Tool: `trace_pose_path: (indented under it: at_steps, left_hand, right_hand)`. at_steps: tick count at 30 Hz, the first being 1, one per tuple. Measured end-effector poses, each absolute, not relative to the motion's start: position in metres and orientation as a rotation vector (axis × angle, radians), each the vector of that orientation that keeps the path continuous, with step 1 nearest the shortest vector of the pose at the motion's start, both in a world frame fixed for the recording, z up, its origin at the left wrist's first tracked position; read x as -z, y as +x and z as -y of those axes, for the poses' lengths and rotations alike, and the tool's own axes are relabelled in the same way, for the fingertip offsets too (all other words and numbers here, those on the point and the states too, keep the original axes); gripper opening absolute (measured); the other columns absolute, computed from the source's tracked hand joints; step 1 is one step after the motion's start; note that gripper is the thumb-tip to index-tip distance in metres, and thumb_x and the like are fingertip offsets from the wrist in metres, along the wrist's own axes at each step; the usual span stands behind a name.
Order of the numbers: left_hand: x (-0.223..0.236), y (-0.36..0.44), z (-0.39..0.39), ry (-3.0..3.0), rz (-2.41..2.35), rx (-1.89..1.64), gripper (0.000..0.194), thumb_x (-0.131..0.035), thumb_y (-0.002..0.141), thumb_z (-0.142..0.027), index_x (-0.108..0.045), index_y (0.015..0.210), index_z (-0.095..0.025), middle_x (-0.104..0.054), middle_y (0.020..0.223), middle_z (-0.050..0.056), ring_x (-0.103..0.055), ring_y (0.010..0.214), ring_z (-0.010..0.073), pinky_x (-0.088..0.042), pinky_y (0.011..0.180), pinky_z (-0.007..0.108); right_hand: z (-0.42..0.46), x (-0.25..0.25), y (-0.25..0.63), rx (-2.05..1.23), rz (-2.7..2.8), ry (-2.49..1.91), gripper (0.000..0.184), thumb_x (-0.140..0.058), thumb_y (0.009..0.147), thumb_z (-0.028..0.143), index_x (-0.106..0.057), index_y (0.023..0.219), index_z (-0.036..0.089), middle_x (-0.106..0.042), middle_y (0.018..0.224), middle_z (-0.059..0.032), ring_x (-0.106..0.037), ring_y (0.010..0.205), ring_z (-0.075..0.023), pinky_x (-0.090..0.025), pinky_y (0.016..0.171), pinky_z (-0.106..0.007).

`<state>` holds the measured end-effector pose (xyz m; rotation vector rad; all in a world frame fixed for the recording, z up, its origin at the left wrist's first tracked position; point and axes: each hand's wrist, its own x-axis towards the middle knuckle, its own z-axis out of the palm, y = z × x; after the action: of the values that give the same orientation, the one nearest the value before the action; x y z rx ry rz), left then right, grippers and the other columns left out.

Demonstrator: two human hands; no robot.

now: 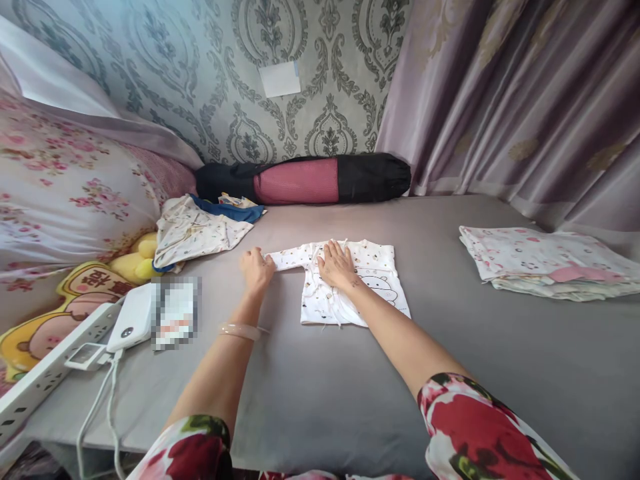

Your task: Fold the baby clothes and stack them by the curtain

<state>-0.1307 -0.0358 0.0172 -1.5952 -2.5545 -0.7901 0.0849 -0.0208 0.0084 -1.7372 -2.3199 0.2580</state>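
Note:
A small white baby shirt (313,303) with a dotted print and a line-drawn animal face lies flat on the grey sheet (310,393). One sleeve stretches out to the left, while the right side looks folded in. My left hand (257,270) is closed around the end of that sleeve, its fingers curled over the cuff. Flat on the upper middle of the shirt rests my right hand (337,265), fingers stretched out and pressing the cloth. Thin ties trail over the shirt near the right hand.
Folded cloths (545,263) lie at the right. Rumpled clothes (200,230), a white power bank (133,317) with cables, and a power strip (55,363) are on the left. A black and pink rolled bag (300,181) lies along the wall; a curtain (460,100) hangs right.

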Motion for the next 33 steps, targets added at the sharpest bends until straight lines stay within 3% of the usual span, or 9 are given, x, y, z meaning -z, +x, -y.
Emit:
trace_pose_path:
  at_steps: [5, 8, 11, 16, 19, 23, 33]
  left_hand:
    - [-0.023, -0.151, 0.038, -1.514, 2.74, 0.559, 0.037, -0.052, 0.083, -0.035, -0.06, 0.108, -0.009, -0.062, 0.116, 0.025, -0.054, 0.116, 0.0384, -0.043, 0.093, 0.047]
    - [-0.027, -0.155, 0.034, -1.548, 2.822, 0.533, 0.031, -0.054, 0.081, -0.035, -0.061, 0.1, -0.012, -0.065, 0.111, 0.023, -0.059, 0.111, 0.0361, -0.046, 0.087, 0.041]
    - [-0.03, -0.156, 0.028, -1.551, 2.935, 0.581, 0.021, -0.059, 0.075, -0.029, -0.062, 0.091, -0.017, -0.068, 0.103, 0.019, -0.063, 0.105, 0.0342, -0.048, 0.079, 0.037]
    - [-0.036, -0.159, 0.019, -1.556, 3.049, 0.628, 0.012, -0.061, 0.074, -0.029, -0.06, 0.079, -0.018, -0.07, 0.094, 0.016, -0.065, 0.099, 0.0327, -0.048, 0.077, 0.035]
    - [-0.044, -0.16, 0.014, -1.562, 2.945, 0.798, 0.013, -0.054, 0.081, -0.031, -0.058, 0.083, -0.019, -0.068, 0.093, 0.013, -0.063, 0.1, 0.0294, -0.047, 0.082, 0.035]
    - [-0.059, -0.154, 0.003, -1.51, 2.767, 1.184, 0.012, -0.054, 0.08, -0.022, -0.056, 0.091, -0.019, -0.064, 0.09, 0.008, -0.061, 0.095, 0.0256, -0.048, 0.085, 0.036]
    - [-0.109, -0.107, 0.001, -1.726, 2.432, 1.983, 0.037, -0.054, 0.078, -0.018, -0.051, 0.115, -0.014, -0.057, 0.077, -0.001, -0.055, 0.062, 0.0132, -0.046, 0.06, 0.025]
  right_hand:
    - [0.022, -0.017, 0.083, -0.145, 2.343, -1.591, 0.046, -0.033, 0.097, 0.024, -0.05, 0.136, 0.006, -0.044, 0.147, -0.0171, -0.029, 0.14, -0.0265, -0.008, 0.116, -0.047]
    - [0.022, -0.024, 0.078, -0.168, 2.356, -1.497, 0.038, -0.034, 0.095, 0.016, -0.062, 0.121, 0.015, -0.06, 0.126, -0.0123, -0.047, 0.122, -0.0231, -0.028, 0.107, -0.038]
    - [0.019, -0.024, 0.071, -0.245, 2.319, -1.532, 0.035, -0.036, 0.098, 0.024, -0.064, 0.118, 0.019, -0.062, 0.117, -0.0101, -0.051, 0.111, -0.0236, -0.038, 0.094, -0.034]
    - [0.019, -0.021, 0.066, -0.258, 2.282, -1.614, 0.034, -0.041, 0.097, 0.036, -0.063, 0.121, 0.027, -0.055, 0.12, -0.0086, -0.047, 0.11, -0.0257, -0.038, 0.092, -0.036]
    - [0.022, -0.022, 0.065, -0.308, 2.289, -1.64, 0.039, -0.041, 0.096, 0.039, -0.056, 0.13, 0.027, -0.052, 0.123, -0.0088, -0.044, 0.112, -0.0264, -0.036, 0.095, -0.038]
    - [0.027, -0.025, 0.062, -0.341, 2.313, -1.67, 0.046, -0.04, 0.095, 0.042, -0.049, 0.137, 0.025, -0.05, 0.127, -0.0101, -0.042, 0.115, -0.0275, -0.033, 0.098, -0.04]
    - [0.022, -0.031, 0.05, -0.326, 2.349, -1.743, 0.059, -0.038, 0.094, 0.054, -0.045, 0.141, 0.02, -0.047, 0.135, -0.0153, -0.041, 0.121, -0.0321, -0.031, 0.1, -0.044]
